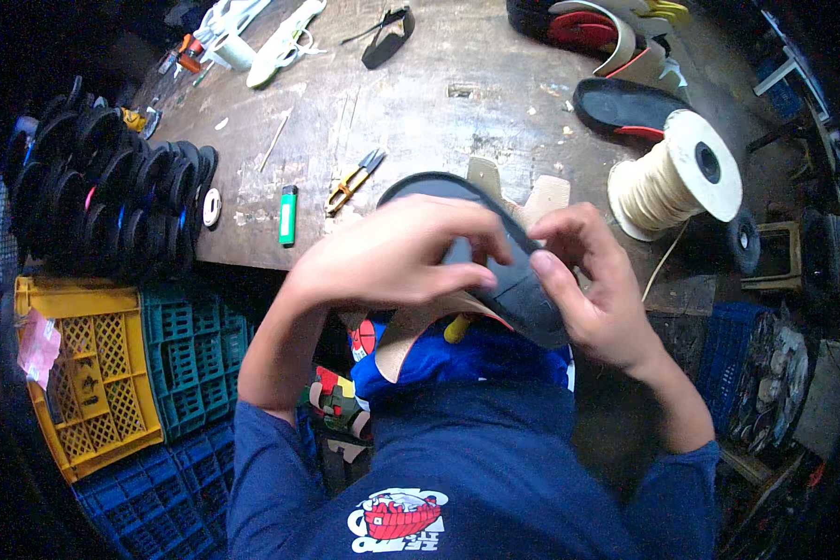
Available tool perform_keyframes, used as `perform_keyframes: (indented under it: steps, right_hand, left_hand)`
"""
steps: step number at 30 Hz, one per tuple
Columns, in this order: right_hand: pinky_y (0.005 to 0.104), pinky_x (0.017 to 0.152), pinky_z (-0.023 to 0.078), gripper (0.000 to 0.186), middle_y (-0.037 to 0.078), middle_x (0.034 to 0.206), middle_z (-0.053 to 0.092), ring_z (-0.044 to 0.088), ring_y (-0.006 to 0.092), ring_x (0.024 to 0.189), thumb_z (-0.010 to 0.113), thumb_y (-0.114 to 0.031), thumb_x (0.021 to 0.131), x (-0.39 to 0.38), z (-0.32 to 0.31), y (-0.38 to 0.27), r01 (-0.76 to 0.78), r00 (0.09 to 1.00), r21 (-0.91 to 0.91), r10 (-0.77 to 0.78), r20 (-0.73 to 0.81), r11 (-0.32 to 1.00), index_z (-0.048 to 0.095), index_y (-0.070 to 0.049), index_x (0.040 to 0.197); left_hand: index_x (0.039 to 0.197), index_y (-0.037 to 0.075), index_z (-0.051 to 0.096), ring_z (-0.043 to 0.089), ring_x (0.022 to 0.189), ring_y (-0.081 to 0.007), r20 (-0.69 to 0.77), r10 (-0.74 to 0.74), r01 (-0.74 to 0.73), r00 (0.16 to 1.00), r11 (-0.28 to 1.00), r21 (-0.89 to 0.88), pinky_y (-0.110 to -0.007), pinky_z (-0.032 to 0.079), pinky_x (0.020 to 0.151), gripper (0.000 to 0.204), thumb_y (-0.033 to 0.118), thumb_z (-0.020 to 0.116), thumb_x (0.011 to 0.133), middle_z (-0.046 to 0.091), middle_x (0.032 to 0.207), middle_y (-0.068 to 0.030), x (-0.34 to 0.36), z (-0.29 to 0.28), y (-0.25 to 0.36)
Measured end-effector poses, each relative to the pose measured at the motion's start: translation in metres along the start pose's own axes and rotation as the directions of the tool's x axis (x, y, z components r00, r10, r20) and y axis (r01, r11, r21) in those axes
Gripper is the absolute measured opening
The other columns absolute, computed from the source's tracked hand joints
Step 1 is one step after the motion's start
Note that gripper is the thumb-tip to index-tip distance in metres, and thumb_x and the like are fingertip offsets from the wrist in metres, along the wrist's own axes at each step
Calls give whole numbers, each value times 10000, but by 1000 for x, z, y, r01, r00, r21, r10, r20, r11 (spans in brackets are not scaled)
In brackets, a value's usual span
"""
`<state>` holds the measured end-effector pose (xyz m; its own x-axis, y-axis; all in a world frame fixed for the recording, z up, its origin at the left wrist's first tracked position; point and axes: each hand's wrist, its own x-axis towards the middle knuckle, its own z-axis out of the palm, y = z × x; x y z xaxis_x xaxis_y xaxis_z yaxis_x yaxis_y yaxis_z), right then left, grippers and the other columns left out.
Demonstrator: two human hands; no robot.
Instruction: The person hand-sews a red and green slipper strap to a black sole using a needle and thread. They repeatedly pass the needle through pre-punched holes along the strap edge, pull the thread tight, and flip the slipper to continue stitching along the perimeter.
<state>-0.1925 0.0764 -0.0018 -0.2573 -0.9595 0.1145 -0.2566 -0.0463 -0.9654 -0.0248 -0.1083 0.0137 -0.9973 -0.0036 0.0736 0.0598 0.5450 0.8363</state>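
We are in what looks like a footwear workshop: on the worn, scratched wooden desk (pixel 476 51) we see yellow-handled snips (pixel 353 182), a green lighter (pixel 288 216), a big spool of pale cord (pixel 651 185) and a black footbed (pixel 628 105) with red showing at its edge, while dark sole-like pieces (pixel 112 177) stand packed in rows at the left. Below those, we find plastic crates stacked, a yellow crate (pixel 79 287) and a teal crate (pixel 196 350) above blue crates (pixel 145 490), and nearest us, a black sole (pixel 521 297).
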Motion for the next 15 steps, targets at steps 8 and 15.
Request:
perform_keyframes:
  steps: [8, 15]
  right_hand:
    - [314, 758, 508, 142, 88, 850, 628, 642, 144, 820, 610, -97, 963, -6, 15, 32, -101, 993, 33, 103, -49, 994, 611, -64, 1101]
    - [473, 829, 475, 232, 114, 829, 649, 636, 313, 834, 640, -104, 817, -1, 11, 30, 253, 929, -491, -69, 363, 834, 687, -141, 1041]
  left_hand:
    - [997, 18, 684, 649, 982, -333, 203, -173, 115, 964, 955, 272, -421, 511, 874, 184, 148, 732, 875, 627, 1046, -178, 22, 10, -12]
    - [928, 26, 667, 578, 1120, -347, 156, -106, 74, 982, 977, 199, -423, 477, 961, 141, 146, 727, 885, 562, 1161, -171, -8, 15, -25]
